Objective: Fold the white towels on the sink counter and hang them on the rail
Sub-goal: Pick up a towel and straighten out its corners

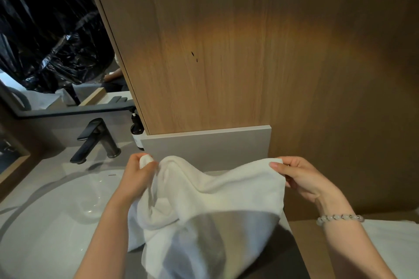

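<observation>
Towel is hanging above the tabletop's right end beside the sink, its top edge stretching sideways between left hand and right hand, both grips pinching corners.

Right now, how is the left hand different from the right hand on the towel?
The left hand bunches its corner in curled fingers; the right hand pinches its corner under the thumb. The right wrist wears a bead bracelet; the left wrist is bare. Both hold up the same white towel.
</observation>
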A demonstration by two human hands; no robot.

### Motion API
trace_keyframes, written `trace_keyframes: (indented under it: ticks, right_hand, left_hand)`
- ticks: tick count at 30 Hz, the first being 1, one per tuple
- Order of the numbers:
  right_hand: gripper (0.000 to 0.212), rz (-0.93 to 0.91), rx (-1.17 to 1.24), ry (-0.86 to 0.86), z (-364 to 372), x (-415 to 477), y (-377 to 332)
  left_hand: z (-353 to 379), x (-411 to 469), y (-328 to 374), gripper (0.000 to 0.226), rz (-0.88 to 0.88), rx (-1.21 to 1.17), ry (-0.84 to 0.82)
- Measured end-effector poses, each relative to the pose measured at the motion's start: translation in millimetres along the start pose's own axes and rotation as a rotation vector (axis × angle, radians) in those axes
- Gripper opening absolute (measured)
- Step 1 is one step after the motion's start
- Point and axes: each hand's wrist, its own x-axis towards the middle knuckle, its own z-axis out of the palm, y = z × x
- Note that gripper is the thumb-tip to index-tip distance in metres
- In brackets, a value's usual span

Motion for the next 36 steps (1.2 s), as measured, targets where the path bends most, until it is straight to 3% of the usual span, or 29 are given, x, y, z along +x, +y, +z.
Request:
trace_keyframes:
  ticks: [4, 9, 18, 22, 28, 36]
  right_hand:
    - [0.017, 0.015, -0.015, 0.081, 13.2, 7.7, 9.3]
    - [0.013, 0.005, -0.023, 0.137, 35.1, 16.7, 15.1]
    - [0.024, 0.034, -0.099, 0.099, 75.3, 29.2, 25.8]
    - [0.021, 0.008, -0.104, 0.157, 89.6, 31.4, 25.0]
    - [0.023, 0.038, -0.089, 0.175, 90.9, 29.1, 21.3]
    - [0.025, 0.090, 0.075, 0.130, 90.9, 23.7, 12.8]
  left_hand:
    - [13.6, -4.3, 9.8, 0.014, -0.024, -0.130, -0.043]
    - [33.3, -13.4, 15.3, 0.015, 0.127, 0.067, -0.055]
    - [66.2, -36.0, 34.9, 0.023, 0.365, 0.151, 0.162]
    - [85.0, -52.8, 34.4, 0.007, 0.407, 0.119, 0.091]
    - [104.6, -70.6, 24.1, 0.044, 0.575, 0.135, -0.014]
    - [112.2, -69.3, 16.3, 0.038, 0.673, 0.095, -0.060]
